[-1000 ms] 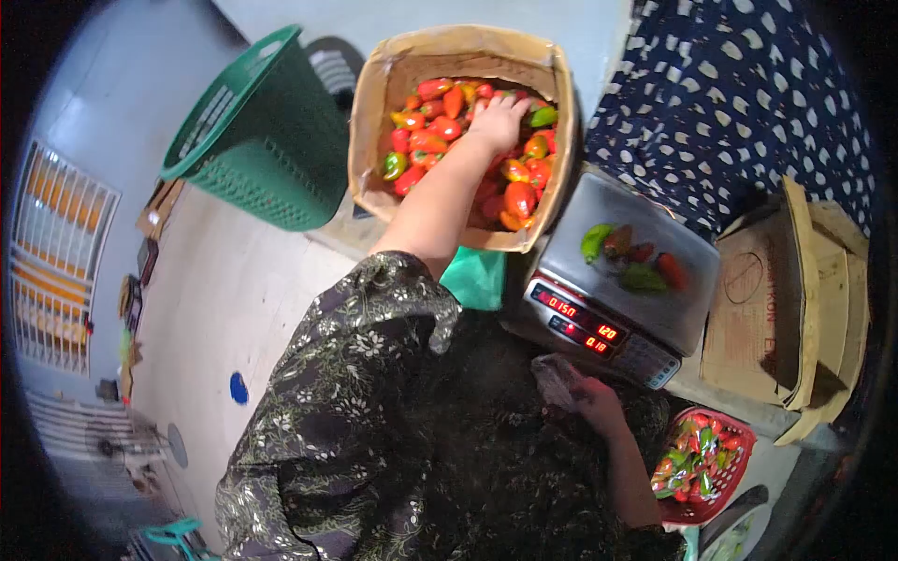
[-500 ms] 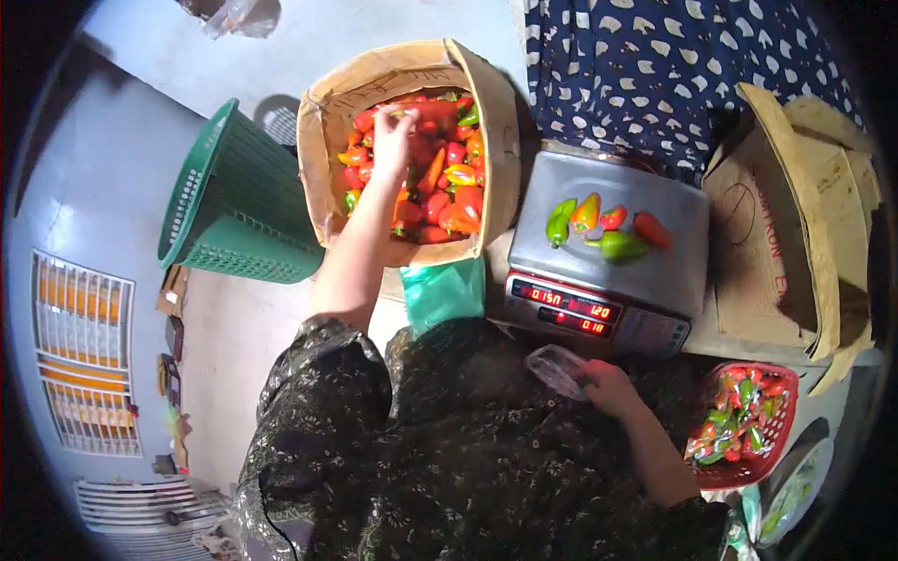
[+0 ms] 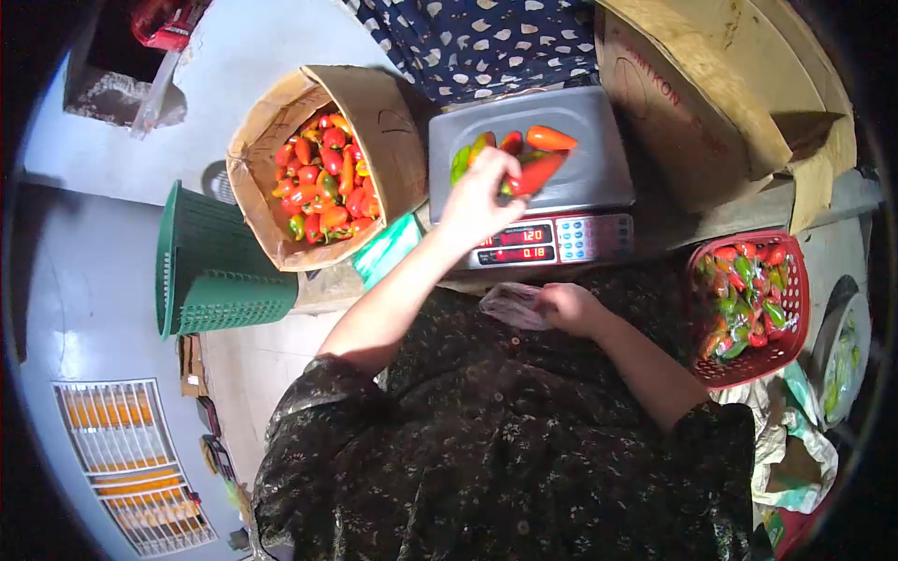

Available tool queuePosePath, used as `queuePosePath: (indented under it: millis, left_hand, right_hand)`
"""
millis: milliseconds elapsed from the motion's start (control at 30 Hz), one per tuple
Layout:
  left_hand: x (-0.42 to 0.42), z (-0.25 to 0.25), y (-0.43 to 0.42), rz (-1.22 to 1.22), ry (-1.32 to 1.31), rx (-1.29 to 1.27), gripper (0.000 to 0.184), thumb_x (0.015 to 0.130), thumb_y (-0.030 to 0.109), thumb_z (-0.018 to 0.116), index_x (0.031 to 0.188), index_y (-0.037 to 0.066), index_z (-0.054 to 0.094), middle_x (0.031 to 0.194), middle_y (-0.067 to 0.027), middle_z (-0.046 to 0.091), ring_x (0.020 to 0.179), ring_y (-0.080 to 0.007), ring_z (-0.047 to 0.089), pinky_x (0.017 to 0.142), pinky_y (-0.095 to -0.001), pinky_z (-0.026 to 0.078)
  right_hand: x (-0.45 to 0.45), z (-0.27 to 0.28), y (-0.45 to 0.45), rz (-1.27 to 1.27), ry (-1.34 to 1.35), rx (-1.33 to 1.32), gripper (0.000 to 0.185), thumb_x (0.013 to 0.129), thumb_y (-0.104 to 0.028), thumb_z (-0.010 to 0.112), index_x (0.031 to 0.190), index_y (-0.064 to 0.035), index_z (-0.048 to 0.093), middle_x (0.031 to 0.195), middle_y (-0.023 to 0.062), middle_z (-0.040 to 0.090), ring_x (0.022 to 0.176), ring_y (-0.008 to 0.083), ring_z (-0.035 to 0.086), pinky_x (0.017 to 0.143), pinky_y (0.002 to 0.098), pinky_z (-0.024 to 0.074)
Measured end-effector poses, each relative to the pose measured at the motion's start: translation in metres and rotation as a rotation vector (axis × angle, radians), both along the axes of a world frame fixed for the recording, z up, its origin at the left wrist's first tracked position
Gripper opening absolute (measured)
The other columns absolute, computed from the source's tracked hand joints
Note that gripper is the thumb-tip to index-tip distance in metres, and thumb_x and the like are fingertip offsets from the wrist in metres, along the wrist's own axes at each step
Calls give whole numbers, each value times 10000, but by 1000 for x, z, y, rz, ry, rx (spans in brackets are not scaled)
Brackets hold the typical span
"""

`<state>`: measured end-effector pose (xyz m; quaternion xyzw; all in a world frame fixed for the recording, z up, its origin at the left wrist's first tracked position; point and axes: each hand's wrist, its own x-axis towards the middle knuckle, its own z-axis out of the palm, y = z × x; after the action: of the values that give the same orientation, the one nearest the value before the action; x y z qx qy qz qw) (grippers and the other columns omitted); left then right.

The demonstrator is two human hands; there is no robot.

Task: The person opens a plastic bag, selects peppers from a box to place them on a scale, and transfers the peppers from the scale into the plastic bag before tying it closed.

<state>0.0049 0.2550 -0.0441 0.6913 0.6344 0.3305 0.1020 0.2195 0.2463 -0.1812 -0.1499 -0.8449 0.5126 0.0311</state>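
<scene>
Over the metal pan of a digital scale [image 3: 599, 178], my left hand [image 3: 482, 194] pinches a red pepper [image 3: 538, 174] by its stem end. On the pan around it lie an orange-red pepper [image 3: 551, 138], a green pepper [image 3: 459, 164] and others, partly covered by my hand. My right hand [image 3: 569, 309] is closed on a clear plastic bag [image 3: 514, 305] in front of my body, below the scale's lit red display. To the left, a cardboard box [image 3: 374, 122] holds many red, orange and green peppers [image 3: 327, 178].
A green basket [image 3: 224, 271] stands left of the box. At the right are a red basket [image 3: 795, 327] of bagged peppers and an opened carton [image 3: 655, 122]. Patterned dark cloth [image 3: 477, 42] hangs behind the scale. A green bag [image 3: 388, 249] sits beside the box.
My left hand has moved from the pepper box to the scale, carrying a red pepper. My right hand keeps the plastic bag. The view has shifted to the right.
</scene>
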Motion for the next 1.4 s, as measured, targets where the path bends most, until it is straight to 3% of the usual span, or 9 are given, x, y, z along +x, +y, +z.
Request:
queuePosePath:
  millis: [300,467,667,767,900,1033,1100,1300,1400]
  left_hand:
    - [32,-33,49,-51,523,83,210,693,176,687,865,155,569,979,-40,510,934,-261,512,806,-432,345]
    - [10,-24,78,258,270,-78,215,811,214,600,1018,161,616,1079,-71,581,1023,-312,503,852,-495,366]
    - [-21,-34,109,198,143,-500,368,777,251,667,1137,206,606,1055,-51,664,1056,-268,578,983,-566,267]
    - [-28,-34,113,214,176,-346,349,784,273,665,1123,205,611,1005,-48,676,989,-266,618,976,-582,254]
    - [-44,-21,105,172,-379,141,315,809,177,688,1085,70,581,954,-73,632,917,-162,595,827,-282,443]
    - [-42,39,35,261,-562,359,304,830,109,672,1093,28,541,1032,-54,574,953,-132,543,862,-280,440]
    - [-52,59,-9,474,-327,431,328,868,153,633,1149,23,524,1077,-74,573,995,-142,539,907,-273,407]
    - [-130,55,-114,625,-1006,673,318,888,209,579,1153,64,480,1016,-65,594,836,-147,557,734,-288,424]
    - [-160,53,-138,668,-1053,718,322,891,205,575,1160,74,456,975,-52,587,808,-126,543,690,-293,424]
  right_hand:
    - [-5,-1,5,55,-116,-10,275,669,-56,551,923,-66,654,905,143,612,906,332,596,798,418,478]
    - [-6,-1,4,62,-139,-45,281,672,-71,558,933,-81,662,916,139,615,918,331,597,805,420,477]
    - [-9,6,5,65,-193,-61,307,666,-67,558,951,-91,671,922,140,620,924,330,597,815,414,479]
    - [-8,-3,3,66,-184,-41,314,666,-67,556,957,-93,672,923,140,623,923,326,600,818,410,481]
    - [-8,-7,4,63,-138,1,273,687,-135,586,945,-102,671,901,150,631,895,339,609,804,425,491]
    - [-7,19,8,57,-239,-115,271,694,-159,607,952,-112,673,908,155,635,896,342,610,805,429,492]
    - [-9,10,7,64,-221,-124,280,692,-153,611,962,-112,672,918,154,636,908,337,609,811,427,490]
    - [-8,1,5,60,-182,-71,300,686,-130,618,980,-118,674,939,150,639,932,327,609,820,417,486]
    - [-8,-8,4,80,-130,-17,308,678,-120,622,981,-116,674,946,151,640,932,325,609,819,417,486]
